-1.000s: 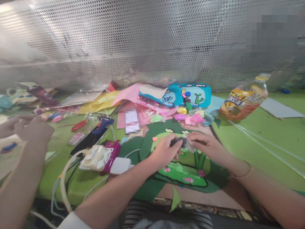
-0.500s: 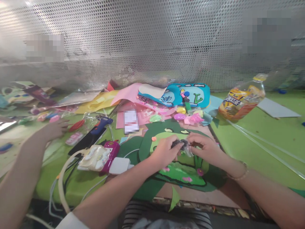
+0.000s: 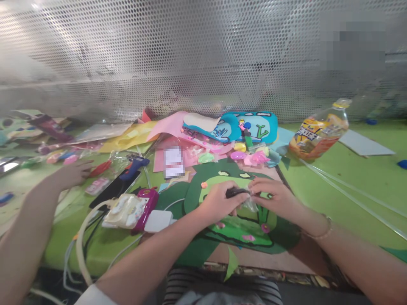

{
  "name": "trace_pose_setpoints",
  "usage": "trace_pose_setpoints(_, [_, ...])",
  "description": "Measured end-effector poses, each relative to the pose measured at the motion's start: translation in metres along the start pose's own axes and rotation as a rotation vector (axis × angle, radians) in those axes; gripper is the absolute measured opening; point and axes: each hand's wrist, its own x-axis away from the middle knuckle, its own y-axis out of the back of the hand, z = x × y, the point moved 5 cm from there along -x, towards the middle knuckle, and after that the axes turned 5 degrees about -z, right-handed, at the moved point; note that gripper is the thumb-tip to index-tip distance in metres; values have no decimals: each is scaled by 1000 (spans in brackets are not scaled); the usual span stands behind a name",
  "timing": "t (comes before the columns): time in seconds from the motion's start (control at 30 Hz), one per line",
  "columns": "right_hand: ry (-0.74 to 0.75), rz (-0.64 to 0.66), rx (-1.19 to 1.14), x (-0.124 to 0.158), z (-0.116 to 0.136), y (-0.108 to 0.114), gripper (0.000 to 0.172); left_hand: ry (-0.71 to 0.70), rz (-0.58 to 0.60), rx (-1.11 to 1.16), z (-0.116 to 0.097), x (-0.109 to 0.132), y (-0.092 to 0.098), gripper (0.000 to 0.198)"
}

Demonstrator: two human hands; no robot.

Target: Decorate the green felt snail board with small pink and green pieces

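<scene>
Dark small piece (image 3: 234, 192), judged only half freed from its clear wrapper (image 3: 251, 203), is pinched above the green foam picture (image 3: 244, 224) by the closed left hand (image 3: 218, 202), the wrapper gripped by the right hand (image 3: 275, 197).

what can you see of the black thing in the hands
The black lump is small, dark and oblong; blur hides its material. It lies about level, pinched at its left end by the left hand and at its right end by the right hand, with crinkled clear wrap hanging under that end. It is held over the green picture.
</scene>
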Motion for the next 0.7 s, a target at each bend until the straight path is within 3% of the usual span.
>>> trace_pose_setpoints(0.17, [23,49,55,4,4,-6,11,7,23,22,-1,2,-2,30])
trace_pose_setpoints(0.27, [-16,-14,66,4,9,0,9,-16,-26,21,-5,4,1,29])
trace_pose_setpoints(0.37, [-179,-185,-45,2,6,14,4,-56,-122,22,-9,5,7,27])
trace_pose_setpoints(0.47, [-379,-333,-212,1,-6,25,13,-90,-172,50,-13,5,11,26])
trace_pose_setpoints(0.57, [-463,-376,-342,-1,-20,25,18,-94,-187,43,-14,3,11,25])
trace_pose_setpoints(0.7, [-530,-340,-510,0,-35,13,23,-85,-172,22,-14,4,9,24])
